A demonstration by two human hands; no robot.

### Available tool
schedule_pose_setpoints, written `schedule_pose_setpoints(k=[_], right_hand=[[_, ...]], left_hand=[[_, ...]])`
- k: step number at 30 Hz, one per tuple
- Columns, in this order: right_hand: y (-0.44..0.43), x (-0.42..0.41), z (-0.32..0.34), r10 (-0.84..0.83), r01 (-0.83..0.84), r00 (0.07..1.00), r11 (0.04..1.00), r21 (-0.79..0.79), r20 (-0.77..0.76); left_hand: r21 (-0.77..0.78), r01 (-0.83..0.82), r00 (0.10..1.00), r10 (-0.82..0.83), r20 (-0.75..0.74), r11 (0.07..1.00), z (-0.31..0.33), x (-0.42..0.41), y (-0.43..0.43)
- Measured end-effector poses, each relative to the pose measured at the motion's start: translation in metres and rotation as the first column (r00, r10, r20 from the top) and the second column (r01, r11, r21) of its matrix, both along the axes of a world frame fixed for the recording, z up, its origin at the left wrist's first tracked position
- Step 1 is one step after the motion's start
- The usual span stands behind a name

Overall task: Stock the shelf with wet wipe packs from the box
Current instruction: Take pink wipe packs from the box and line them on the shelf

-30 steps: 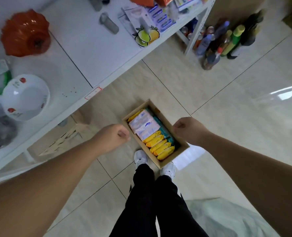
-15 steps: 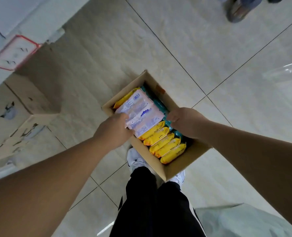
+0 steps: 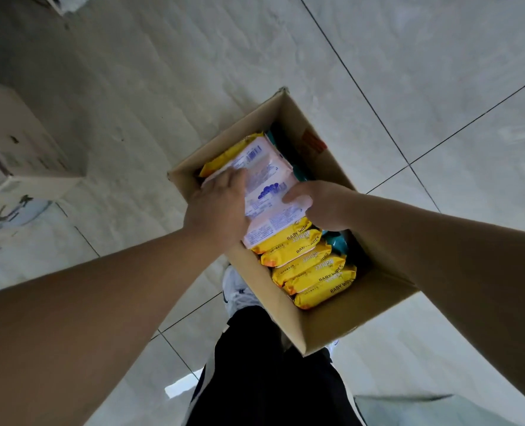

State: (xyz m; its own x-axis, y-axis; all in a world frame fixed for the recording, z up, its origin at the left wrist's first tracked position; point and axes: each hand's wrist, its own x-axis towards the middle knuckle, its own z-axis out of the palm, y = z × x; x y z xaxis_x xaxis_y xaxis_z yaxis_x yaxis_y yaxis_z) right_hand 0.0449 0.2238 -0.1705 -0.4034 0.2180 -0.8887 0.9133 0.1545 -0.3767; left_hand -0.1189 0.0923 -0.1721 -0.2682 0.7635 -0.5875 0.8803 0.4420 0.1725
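Step in hand: first pick, judged; taking hold of pink pack (image 3: 270,176) atop the load in box (image 3: 341,321); not yet lifted clear; whether one pack or a stack of two, cannot tell.

Task's things: box open-topped, on floor (image 3: 378,56) just ahead of shoe (image 3: 236,287); pink pack flat across the upper layer, inside the walls; yellow packs (image 3: 313,269) on edge in a row at the near end, one more showing under the pink at the far end; teal packs (image 3: 339,241) along the right wall, mostly hidden; shelf not in view.

Left hand (image 3: 218,207): reaching down over the left wall; back upward; fingers bent over the pink pack's left edge and top face; thumb hidden; judged a grip on that edge.

Right hand (image 3: 322,204): reaching in from the right; thumb pressed on the top face at the right edge, fingers curled beneath, out of sight; a pinch on the pack.

Arms: both forearms extended down and forward, converging on the pack from opposite sides.

Next move, judged: straight lift with both hands to clear the walls without dragging the yellow row; then a turn toward the shelf, wherever that stands; soft film wrapper likely to sag if held by one edge only.

Also present: carton (image 3: 18,155) at left, well apart; black trousers (image 3: 270,364).
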Motion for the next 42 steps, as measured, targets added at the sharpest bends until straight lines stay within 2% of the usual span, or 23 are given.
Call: schedule_pose_setpoints(k=[6, 8, 11, 16, 21, 24, 28, 30, 34, 38, 42], right_hand=[[-0.005, -0.007, -0.008, -0.03, 0.027, 0.997, 0.998, -0.057, -0.068], [-0.006, -0.008, -0.008, -0.017, 0.01, 0.996, 0.997, -0.079, -0.087], [-0.005, -0.008, 0.001, 0.09, -0.098, 0.987, 0.994, -0.057, -0.13], [-0.01, -0.012, 0.01, 0.291, -0.241, 0.923, 0.948, 0.209, -0.253], [-0.015, -0.011, 0.012, 0.325, -0.174, 0.875, 0.902, 0.395, -0.358], [-0.017, -0.004, 0.02, 0.349, -0.096, 0.847, 0.843, 0.53, -0.402], [-0.012, 0.006, 0.044, 0.361, -0.083, 0.835, 0.829, 0.554, -0.415], [-0.006, 0.011, 0.061, 0.333, -0.096, 0.837, 0.871, 0.482, -0.435], [0.007, 0.024, 0.112, 0.222, -0.073, 0.91, 0.917, 0.392, -0.351], [0.007, 0.035, 0.174, 0.049, 0.075, 0.933, 0.942, 0.327, -0.356], [0.002, 0.041, 0.236, -0.179, 0.287, 0.899, 0.93, 0.23, -0.399]], left_hand=[[0.028, 0.023, 0.995, -0.02, -0.097, 0.999, -0.012, -0.005, 0.004], [0.032, 0.029, 0.997, -0.026, -0.075, 0.999, -0.011, -0.011, 0.007], [0.054, -0.015, 1.0, 0.015, 0.004, 0.998, -0.008, -0.022, 0.011], [0.095, -0.144, 0.986, 0.135, 0.096, 0.985, 0.001, -0.043, 0.015], [0.047, -0.291, 0.932, 0.272, 0.241, 0.956, 0.01, -0.057, 0.014], [0.036, -0.32, 0.91, 0.296, 0.291, 0.947, 0.016, -0.061, 0.013], [0.013, -0.294, 0.898, 0.272, 0.346, 0.956, 0.035, -0.06, 0.01], [0.024, -0.271, 0.9, 0.244, 0.36, 0.962, 0.05, -0.057, 0.01], [0.011, -0.266, 0.878, 0.237, 0.416, 0.964, 0.093, -0.053, 0.011], [0.025, -0.221, 0.898, 0.193, 0.396, 0.975, 0.151, -0.048, 0.017], [0.073, -0.249, 0.894, 0.2, 0.401, 0.966, 0.213, -0.048, 0.023]])
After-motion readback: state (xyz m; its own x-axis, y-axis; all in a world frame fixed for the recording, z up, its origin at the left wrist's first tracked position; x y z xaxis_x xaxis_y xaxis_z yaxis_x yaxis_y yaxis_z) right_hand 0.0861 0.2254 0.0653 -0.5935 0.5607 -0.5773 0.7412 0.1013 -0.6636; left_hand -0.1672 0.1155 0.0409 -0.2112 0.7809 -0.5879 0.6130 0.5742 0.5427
